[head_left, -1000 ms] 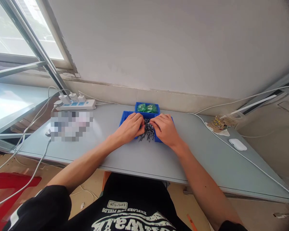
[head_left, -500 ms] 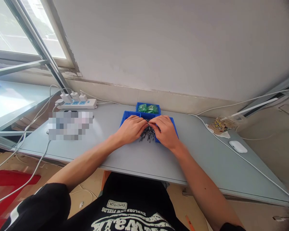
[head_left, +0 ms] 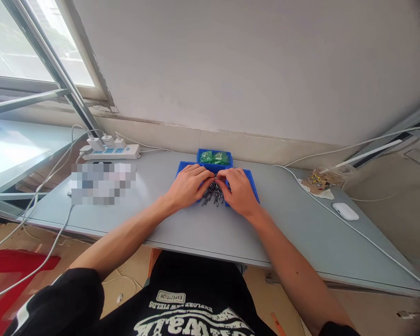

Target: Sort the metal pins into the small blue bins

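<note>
My left hand and my right hand meet fingertip to fingertip, both pinched on a small piece too tiny to make out. Just beneath them lies a pile of thin dark metal pieces on the table. One blue bin is partly covered by my left hand, and another blue bin by my right. Behind them a smaller blue tray holds green packets.
On the grey table, a white power strip with plugs stands at the back left, near a blurred patch. A cup with a straw, a white case and a long cable are on the right.
The fingers of both hands have shifted slightly at the meeting point, my right thumb lying a little lower. The hands remain together over the pile.
</note>
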`<action>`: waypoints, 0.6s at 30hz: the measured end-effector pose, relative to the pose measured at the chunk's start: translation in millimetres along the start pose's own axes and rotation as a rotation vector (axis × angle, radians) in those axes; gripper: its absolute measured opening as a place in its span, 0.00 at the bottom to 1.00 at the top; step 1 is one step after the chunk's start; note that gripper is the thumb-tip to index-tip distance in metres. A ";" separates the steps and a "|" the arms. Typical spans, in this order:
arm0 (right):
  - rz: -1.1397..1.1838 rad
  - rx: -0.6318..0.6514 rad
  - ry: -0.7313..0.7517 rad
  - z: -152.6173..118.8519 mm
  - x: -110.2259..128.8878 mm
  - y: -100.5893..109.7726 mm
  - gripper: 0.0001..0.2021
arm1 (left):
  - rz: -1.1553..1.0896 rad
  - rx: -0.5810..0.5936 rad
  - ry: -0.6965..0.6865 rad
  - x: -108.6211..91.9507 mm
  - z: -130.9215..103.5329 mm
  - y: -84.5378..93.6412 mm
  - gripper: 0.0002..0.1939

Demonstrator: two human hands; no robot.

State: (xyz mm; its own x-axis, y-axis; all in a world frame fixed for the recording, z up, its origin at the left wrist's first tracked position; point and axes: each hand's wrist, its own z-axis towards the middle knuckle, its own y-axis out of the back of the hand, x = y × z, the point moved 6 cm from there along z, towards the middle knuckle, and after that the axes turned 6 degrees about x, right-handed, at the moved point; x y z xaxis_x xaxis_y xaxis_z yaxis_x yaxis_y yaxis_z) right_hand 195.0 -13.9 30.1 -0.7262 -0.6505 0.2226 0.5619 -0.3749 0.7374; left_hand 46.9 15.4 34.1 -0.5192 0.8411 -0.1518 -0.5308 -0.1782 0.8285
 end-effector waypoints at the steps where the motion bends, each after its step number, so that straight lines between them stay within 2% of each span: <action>1: -0.005 0.002 -0.002 0.1 -0.3 -0.6 0.06 | -0.004 0.000 -0.003 -0.3 0.0 -0.1 0.14; 9: -0.008 0.005 -0.014 1.7 -0.1 -0.8 0.08 | -0.017 -0.033 -0.022 -1.4 -0.9 2.0 0.14; 18: 0.011 -0.003 -0.029 1.0 -0.7 0.5 0.06 | -0.009 -0.044 0.001 -0.7 -0.4 2.9 0.15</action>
State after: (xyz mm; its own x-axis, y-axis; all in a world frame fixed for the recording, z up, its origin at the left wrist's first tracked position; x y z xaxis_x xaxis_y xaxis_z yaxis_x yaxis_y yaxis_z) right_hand 195.4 -13.0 31.0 -0.7316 -0.6346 0.2491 0.5708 -0.3704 0.7328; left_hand 45.5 14.1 36.4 -0.5147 0.8423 -0.1601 -0.5648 -0.1926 0.8024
